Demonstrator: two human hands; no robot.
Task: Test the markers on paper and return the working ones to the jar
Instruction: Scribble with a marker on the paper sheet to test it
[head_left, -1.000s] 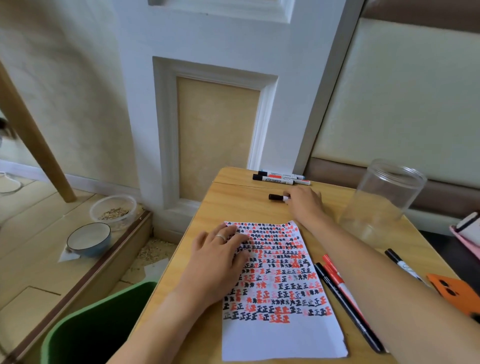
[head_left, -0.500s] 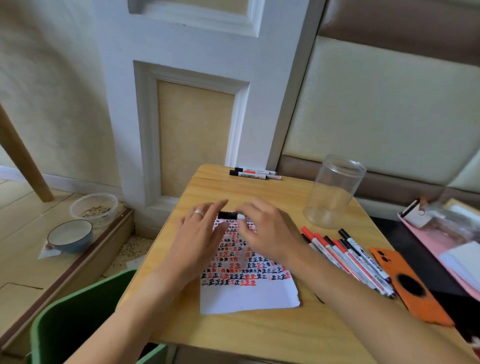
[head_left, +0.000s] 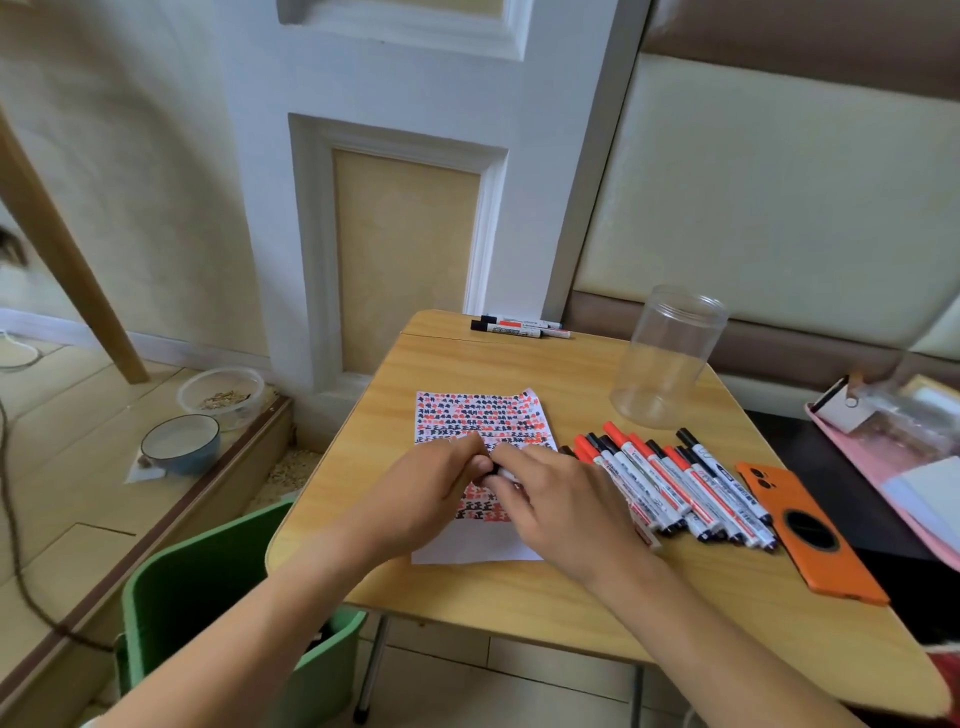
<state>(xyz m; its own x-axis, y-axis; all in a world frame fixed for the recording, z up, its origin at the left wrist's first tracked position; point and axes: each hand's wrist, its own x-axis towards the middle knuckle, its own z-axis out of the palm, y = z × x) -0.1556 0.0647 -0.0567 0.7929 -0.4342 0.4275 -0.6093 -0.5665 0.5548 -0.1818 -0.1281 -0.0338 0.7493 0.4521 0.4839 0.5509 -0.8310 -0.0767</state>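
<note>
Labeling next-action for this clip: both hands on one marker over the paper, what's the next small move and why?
Probably pull the cap off. Both hands, left hand and right hand, pinch one marker between them above the paper, which is the grip for uncapping. The jar looks empty, and a row of markers lies beside the sheet.

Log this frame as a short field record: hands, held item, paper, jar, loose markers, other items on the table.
left hand: left hand closed on one end of a marker, over the paper
right hand: right hand closed on its other end
cap: cannot tell whether on or off
paper: paper flat, covered in red and black marks
jar: jar upright, lidless, empty
loose markers: row of markers right of the paper; a few markers at the far edge
other: orange phone near the table right edge
</note>
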